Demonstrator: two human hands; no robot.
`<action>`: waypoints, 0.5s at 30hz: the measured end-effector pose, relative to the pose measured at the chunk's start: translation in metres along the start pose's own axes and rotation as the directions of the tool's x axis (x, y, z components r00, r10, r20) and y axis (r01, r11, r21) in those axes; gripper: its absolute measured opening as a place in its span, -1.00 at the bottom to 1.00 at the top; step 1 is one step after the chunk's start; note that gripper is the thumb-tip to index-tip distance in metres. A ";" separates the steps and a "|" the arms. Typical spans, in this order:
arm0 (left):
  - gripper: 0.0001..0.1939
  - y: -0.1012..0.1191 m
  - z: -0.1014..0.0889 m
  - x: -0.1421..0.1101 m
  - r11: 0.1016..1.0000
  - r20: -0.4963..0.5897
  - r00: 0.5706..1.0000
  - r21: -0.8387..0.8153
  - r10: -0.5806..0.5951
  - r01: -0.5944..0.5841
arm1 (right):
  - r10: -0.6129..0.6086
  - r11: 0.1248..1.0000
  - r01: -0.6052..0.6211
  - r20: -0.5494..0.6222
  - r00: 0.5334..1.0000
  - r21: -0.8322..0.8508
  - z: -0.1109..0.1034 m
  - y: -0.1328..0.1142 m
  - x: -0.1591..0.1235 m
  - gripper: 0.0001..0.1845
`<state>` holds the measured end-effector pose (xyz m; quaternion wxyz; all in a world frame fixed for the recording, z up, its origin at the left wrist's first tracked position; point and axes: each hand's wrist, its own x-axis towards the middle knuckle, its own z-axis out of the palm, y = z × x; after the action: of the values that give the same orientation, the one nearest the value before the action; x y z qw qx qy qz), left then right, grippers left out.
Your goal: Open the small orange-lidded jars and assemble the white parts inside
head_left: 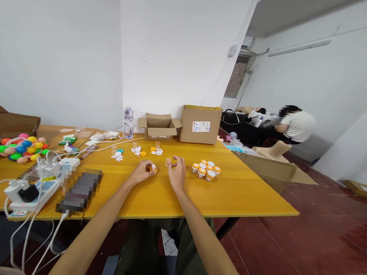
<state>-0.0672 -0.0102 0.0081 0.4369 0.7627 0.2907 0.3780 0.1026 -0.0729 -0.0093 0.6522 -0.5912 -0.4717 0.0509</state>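
Note:
My left hand (142,172) is closed on a small orange cap (154,169) with something white in it, just above the wooden table. Close by on its right, my right hand (177,172) pinches a small see-through plastic cup (168,162). To the right of that hand stands a cluster of several small jars (205,169) with orange and white lids. Beyond the hands lie small piles of white flat pieces (157,151), loose orange caps (143,153) and a few see-through cups (157,144). Another pile of white pieces (117,157) lies farther left.
At the table's back are an open cardboard box (159,128), a taller carton (199,128) and a water bottle (128,122). Colourful balls (23,148), a loaded power strip (41,189), cables and a phone (80,191) occupy the left. A person (295,125) sits at the far right.

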 end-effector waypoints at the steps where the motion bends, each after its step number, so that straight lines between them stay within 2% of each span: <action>1: -0.84 0.000 0.000 0.000 1.000 0.007 1.000 0.006 0.001 -0.001 | 0.011 0.999 -0.011 -0.002 1.000 -0.030 0.000 0.004 0.002 -0.70; 4: -0.81 0.001 0.001 0.000 1.000 0.008 1.000 0.014 0.000 0.000 | 0.023 0.996 -0.021 0.027 0.999 -0.090 0.004 0.016 0.011 -0.53; 6: -0.79 0.002 0.001 -0.001 1.000 0.001 1.000 0.006 0.004 -0.004 | 0.028 0.993 -0.020 0.070 0.997 -0.114 0.007 0.021 0.018 -0.52; 11: -0.83 0.005 0.001 -0.002 1.000 0.016 1.000 0.001 0.006 -0.006 | 0.100 0.987 -0.079 0.150 0.984 -0.136 0.013 0.028 0.037 -0.70; 15: -0.86 0.002 0.001 -0.003 1.000 0.016 1.000 0.000 -0.007 0.007 | 0.155 0.978 -0.125 0.175 0.972 -0.168 0.012 0.036 0.053 -0.75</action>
<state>-0.0675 -0.0142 0.0089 0.4405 0.7647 0.2897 0.3705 0.1410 -0.0201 -0.0109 0.5514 -0.6648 -0.4907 0.1153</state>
